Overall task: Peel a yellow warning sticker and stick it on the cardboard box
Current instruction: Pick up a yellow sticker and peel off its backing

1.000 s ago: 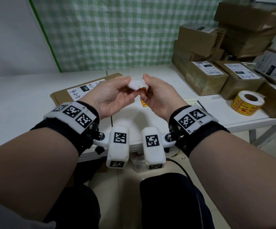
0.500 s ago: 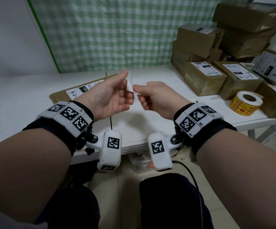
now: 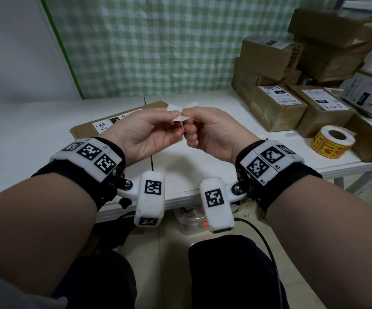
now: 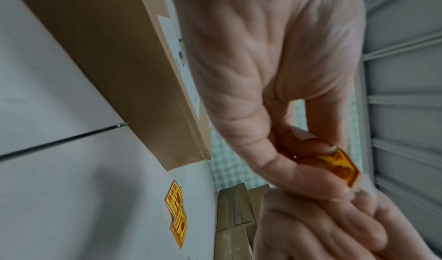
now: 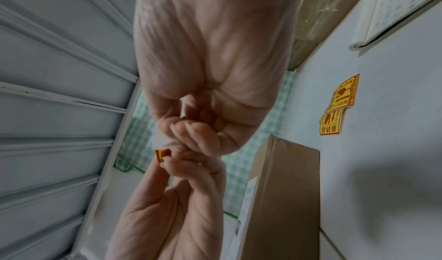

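Left hand: raised over the table, thumb and forefinger pinching the yellow warning sticker; the other fingers curl loosely below.
Right hand: meeting the left, fingers curled in, thumb and forefinger nipping the white backing paper where it parts from the sticker.
Head view: only white shows between the fingertips, so the sticker reads as a pale scrap from up here.
Left wrist view: here is the printed face, yellow with a red border and red marks, folded over the left thumb; its writing is too blurred to read.
Right wrist view: just a small red-and-yellow corner peeks out above the left fingertips, with a white strip running up into the right hand's curled fingers.
Cardboard box: lying flat on the white table, behind and under the hands, well apart from the sticker; a white label on top carries handwriting, illegible.
Loose stickers: two yellow ones, overlapping, on the table near the box's corner; hidden behind the hands in the head view. Red characters across one end, not clear enough to read.
Sticker roll: on the table to the right, beside the stacked boxes, whose white labels bear handwritten marks.
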Available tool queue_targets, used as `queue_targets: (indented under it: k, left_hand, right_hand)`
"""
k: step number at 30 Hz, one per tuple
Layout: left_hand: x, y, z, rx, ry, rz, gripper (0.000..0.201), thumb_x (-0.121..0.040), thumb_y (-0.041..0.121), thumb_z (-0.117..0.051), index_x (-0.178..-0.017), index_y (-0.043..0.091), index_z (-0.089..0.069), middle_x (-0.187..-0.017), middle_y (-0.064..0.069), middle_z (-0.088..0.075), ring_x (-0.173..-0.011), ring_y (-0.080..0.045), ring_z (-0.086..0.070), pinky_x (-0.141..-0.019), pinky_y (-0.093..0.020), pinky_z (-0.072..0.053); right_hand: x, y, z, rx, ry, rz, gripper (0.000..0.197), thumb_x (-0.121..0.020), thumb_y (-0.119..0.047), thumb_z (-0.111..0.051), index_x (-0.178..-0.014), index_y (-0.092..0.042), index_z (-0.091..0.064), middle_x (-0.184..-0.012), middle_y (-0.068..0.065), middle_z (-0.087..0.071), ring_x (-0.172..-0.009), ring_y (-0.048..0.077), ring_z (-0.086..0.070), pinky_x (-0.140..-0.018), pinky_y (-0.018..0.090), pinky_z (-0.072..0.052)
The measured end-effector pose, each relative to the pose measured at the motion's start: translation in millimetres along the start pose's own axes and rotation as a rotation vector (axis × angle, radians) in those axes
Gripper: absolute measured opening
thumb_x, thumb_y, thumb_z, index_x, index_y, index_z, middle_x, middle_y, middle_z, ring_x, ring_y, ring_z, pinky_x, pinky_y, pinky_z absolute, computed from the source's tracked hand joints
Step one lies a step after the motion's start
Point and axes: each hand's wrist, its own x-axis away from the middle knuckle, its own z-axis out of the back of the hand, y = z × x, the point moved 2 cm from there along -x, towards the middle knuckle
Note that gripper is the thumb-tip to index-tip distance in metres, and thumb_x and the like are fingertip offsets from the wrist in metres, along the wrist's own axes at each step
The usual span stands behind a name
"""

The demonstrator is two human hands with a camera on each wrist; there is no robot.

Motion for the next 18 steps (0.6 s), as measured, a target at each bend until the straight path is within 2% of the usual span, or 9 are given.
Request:
queue_targets:
  k: [3, 5, 7, 8, 10, 12, 14, 16, 18]
  left_hand:
    - [4.4, 1.0, 0.3, 0.077, -0.023, 0.011, 0.025, -0.077, 0.005, -0.048, -0.074, -0.005, -0.071, -0.075, -0.014, -0.071, -0.069, -0.02, -0.072, -0.06, -0.016, -0.057]
    - [5.6, 0.9, 1.1, 0.123, -0.028, 0.018, 0.021, -0.077, 0.003, -0.049, -0.085, -0.009, -0.064, -0.081, -0.017, -0.07, -0.073, -0.023, -0.073, -0.064, -0.016, -0.058]
    - [4.7, -0.1, 2.8, 0.19, -0.026, 0.017, 0.022, -0.08, 0.002, -0.05, -0.102, -0.003, -0.052, -0.088, -0.021, -0.067, -0.077, -0.026, -0.073, -0.069, -0.018, -0.058]
    - [4.5, -0.5, 2.9, 0.209, -0.025, 0.009, 0.023, -0.081, 0.002, -0.049, -0.103, -0.002, -0.05, -0.088, -0.022, -0.067, -0.077, -0.027, -0.073, -0.07, -0.019, -0.058]
    - [4.6, -0.3, 2.0, 0.216, -0.026, -0.015, 0.017, -0.082, 0.003, -0.045, -0.094, -0.005, -0.053, -0.082, -0.022, -0.071, -0.073, -0.025, -0.074, -0.072, -0.018, -0.058]
    - [5.0, -0.6, 1.3, 0.201, -0.031, -0.028, 0.024, -0.083, 0.003, -0.04, -0.085, -0.009, -0.061, -0.08, -0.022, -0.072, -0.071, -0.025, -0.073, -0.072, -0.018, -0.056]
    - [4.0, -1.7, 4.3, 0.167, -0.025, -0.022, 0.032, -0.085, 0.003, -0.039, -0.08, -0.008, -0.07, -0.083, -0.021, -0.072, -0.075, -0.026, -0.073, -0.074, -0.019, -0.056]
    - [1.9, -2.9, 8.7, 0.104, 0.031, -0.001, 0.028, -0.086, 0.001, -0.04, -0.092, -0.006, -0.067, -0.092, -0.019, -0.068, -0.085, -0.028, -0.069, -0.079, -0.024, -0.056]
    - [-2.2, -3.3, 13.8, -0.016, 0.084, 0.0, 0.029, -0.081, -0.001, -0.045, -0.107, -0.004, -0.057, -0.108, -0.021, -0.06, -0.101, -0.033, -0.059, -0.092, -0.033, -0.053]
  right_hand:
    - [-0.4, 0.1, -4.3, -0.055, -0.016, -0.017, 0.035, -0.092, -0.015, -0.045, -0.057, -0.015, -0.04, -0.043, -0.005, -0.037, -0.04, 0.009, -0.032, -0.041, 0.018, -0.029]
    - [-0.6, 1.6, -6.0, -0.13, -0.023, -0.029, 0.036, -0.092, -0.016, -0.043, -0.057, -0.016, -0.037, -0.042, -0.006, -0.036, -0.039, 0.009, -0.03, -0.04, 0.018, -0.026]
    - [-1.3, 3.2, -6.2, -0.215, -0.009, -0.041, 0.038, -0.092, -0.015, -0.042, -0.055, -0.016, -0.036, -0.04, -0.005, -0.035, -0.036, 0.008, -0.03, -0.039, 0.018, -0.024]
    - [-1.7, 3.8, -6.0, -0.253, 0.004, -0.047, 0.04, -0.092, -0.015, -0.042, -0.053, -0.016, -0.037, -0.039, -0.005, -0.036, -0.035, 0.008, -0.03, -0.039, 0.018, -0.024]
    - [-2.5, 4.9, -5.9, -0.3, 0.021, -0.051, 0.046, -0.091, -0.014, -0.042, -0.045, -0.017, -0.04, -0.039, -0.004, -0.036, -0.035, 0.009, -0.031, -0.038, 0.018, -0.024]
    - [-3.2, 5.5, -6.0, -0.313, 0.022, -0.055, 0.05, -0.091, -0.014, -0.042, -0.041, -0.018, -0.041, -0.039, -0.004, -0.036, -0.035, 0.009, -0.031, -0.038, 0.018, -0.025]
    - [-3.7, 5.6, -5.0, -0.262, 0.046, -0.067, 0.044, -0.09, -0.015, -0.042, -0.047, -0.017, -0.041, -0.039, -0.004, -0.036, -0.036, 0.009, -0.031, -0.04, 0.018, -0.025]
    - [-4.3, 4.4, -2.2, -0.122, 0.095, -0.079, 0.032, -0.09, -0.018, -0.046, -0.058, -0.015, -0.042, -0.043, -0.003, -0.038, -0.039, 0.01, -0.032, -0.042, 0.019, -0.027]
    - [-5.4, 2.4, 0.6, 0.059, 0.133, -0.087, 0.024, -0.09, -0.027, -0.052, -0.069, -0.015, -0.051, -0.049, -0.001, -0.04, -0.042, 0.011, -0.034, -0.044, 0.019, -0.029]
